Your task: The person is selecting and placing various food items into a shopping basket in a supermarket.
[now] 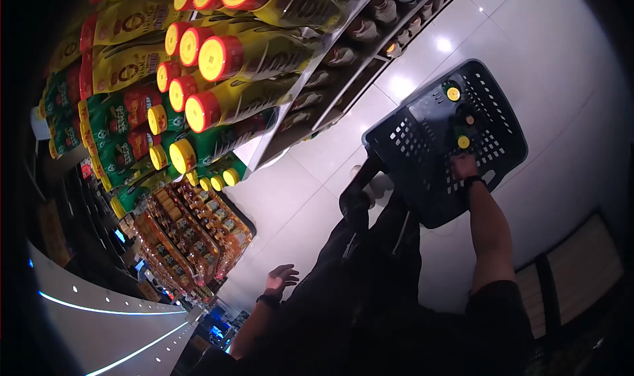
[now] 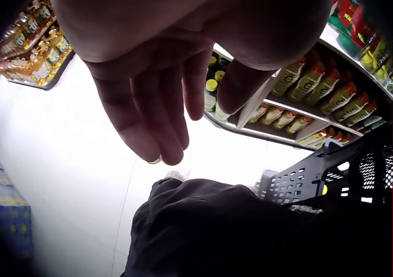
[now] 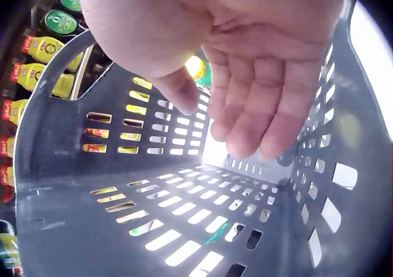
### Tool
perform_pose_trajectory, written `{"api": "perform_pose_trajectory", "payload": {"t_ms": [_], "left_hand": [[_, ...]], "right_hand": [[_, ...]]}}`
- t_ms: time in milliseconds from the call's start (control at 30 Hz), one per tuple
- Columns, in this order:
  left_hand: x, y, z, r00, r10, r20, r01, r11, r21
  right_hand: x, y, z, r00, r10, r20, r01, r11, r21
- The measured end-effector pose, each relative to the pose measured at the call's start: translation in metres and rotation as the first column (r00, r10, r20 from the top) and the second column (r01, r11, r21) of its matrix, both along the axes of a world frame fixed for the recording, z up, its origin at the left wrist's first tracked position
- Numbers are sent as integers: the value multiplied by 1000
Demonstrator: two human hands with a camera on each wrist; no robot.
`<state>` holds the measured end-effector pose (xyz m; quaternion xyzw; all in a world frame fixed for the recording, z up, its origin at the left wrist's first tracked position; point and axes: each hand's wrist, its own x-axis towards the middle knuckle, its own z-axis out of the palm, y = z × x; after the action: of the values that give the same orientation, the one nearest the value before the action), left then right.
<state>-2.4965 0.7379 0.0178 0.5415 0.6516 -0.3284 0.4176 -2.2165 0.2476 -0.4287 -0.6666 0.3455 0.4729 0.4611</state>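
Note:
My right hand point(image 1: 464, 166) reaches down into a dark grey shopping basket point(image 1: 512, 105) with slotted walls. In the right wrist view its fingers point(image 3: 255, 114) hang loosely extended, with nothing held between them. Inside the basket, just beyond that hand, are bottles with yellow caps: one yellow-capped bottle point(image 1: 463, 142) close to the fingers and another yellow-capped bottle point(image 1: 453, 94) farther off. A bottle with a smaller, duller cap point(image 1: 469, 119) lies between them. My left hand point(image 1: 282, 280) hangs at my side beside the dark trousers, fingers relaxed and holding nothing.
Shelves at the left carry rows of bottles with red-and-yellow caps point(image 1: 218, 57) and green bottles with yellow caps point(image 1: 182, 156). Behind them stands a display of amber bottles point(image 1: 205, 221). Pale floor tiles point(image 1: 310, 151) surround the basket. A bench-like panel point(image 1: 584, 267) sits at the lower right.

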Motion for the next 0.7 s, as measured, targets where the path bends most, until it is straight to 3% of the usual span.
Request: {"api": "perform_pose_trajectory", "payload": {"t_ms": [67,167,200,300,567,700], "left_hand": [[0,-1,-2,999,-21,-42,21,1000,6],[-2,0,2,997,-18,-70,18,1000,-5],[-2,0,3,995,-11,-101,13,1000,12],[-4,0,8,986,41,-161,-34,999,42],[12,-7,12,945,126,-302,-93,988,119],[4,-1,9,946,147,-290,-112,985,132]], "right_hand": [[10,-9,-6,989,150,5,-150,987,-61],[-1,-15,-48,950,292,113,-245,918,-311],[0,-20,-58,949,312,50,-281,906,-317],[-5,-21,-85,950,311,-21,-286,845,-451],[10,-4,-146,981,179,-70,-191,866,-462],[9,-11,-193,936,317,-156,-351,785,-510]]}}
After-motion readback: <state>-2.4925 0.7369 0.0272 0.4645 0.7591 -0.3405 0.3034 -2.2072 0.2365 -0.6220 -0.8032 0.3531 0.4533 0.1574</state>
